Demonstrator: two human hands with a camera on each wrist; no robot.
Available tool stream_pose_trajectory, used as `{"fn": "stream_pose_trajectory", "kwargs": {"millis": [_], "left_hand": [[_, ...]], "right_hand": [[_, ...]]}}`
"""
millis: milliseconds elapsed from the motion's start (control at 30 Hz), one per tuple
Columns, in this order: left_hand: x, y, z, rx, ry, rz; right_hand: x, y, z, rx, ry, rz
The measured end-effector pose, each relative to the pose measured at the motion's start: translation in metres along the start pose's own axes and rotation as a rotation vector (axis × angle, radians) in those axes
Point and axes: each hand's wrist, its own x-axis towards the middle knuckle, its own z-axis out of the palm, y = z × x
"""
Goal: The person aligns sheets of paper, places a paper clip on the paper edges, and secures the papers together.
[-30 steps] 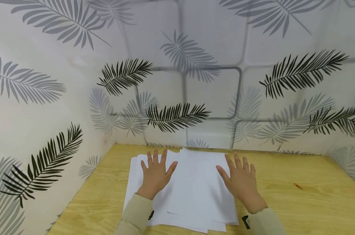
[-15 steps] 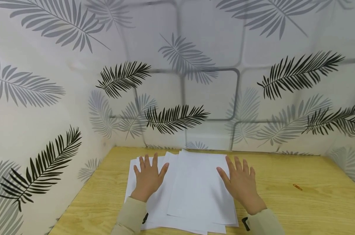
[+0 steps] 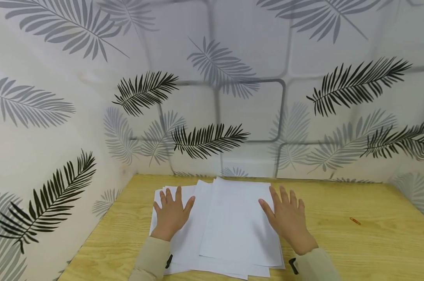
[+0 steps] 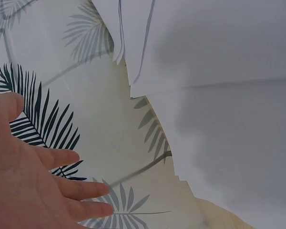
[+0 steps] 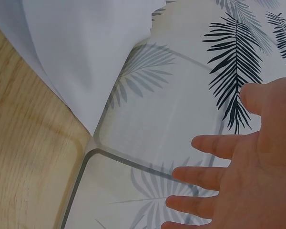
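the head view is bright below, greyer above; a soft shadow marks the paper beside the right hand; both wrist views are dimmer.

An orange paper clip lies on the wood-grained bench. Behind rises a pale backdrop printed with black and grey leaves.
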Motion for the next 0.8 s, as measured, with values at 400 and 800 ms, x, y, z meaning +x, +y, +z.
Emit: {"fn": "stream_pose_trajectory", "kwargs": {"millis": [400, 800], "left_hand": [[0.0, -0.015, -0.002, 0.023, -0.016, -0.047], [0.004, -0.028, -0.004, 0.053, -0.021, -0.118]], "right_hand": [[0.002, 0.001, 0.005, -0.003, -0.021, 0.023], [0.004, 0.003, 0.005, 0.029, -0.079, 0.067]]}}
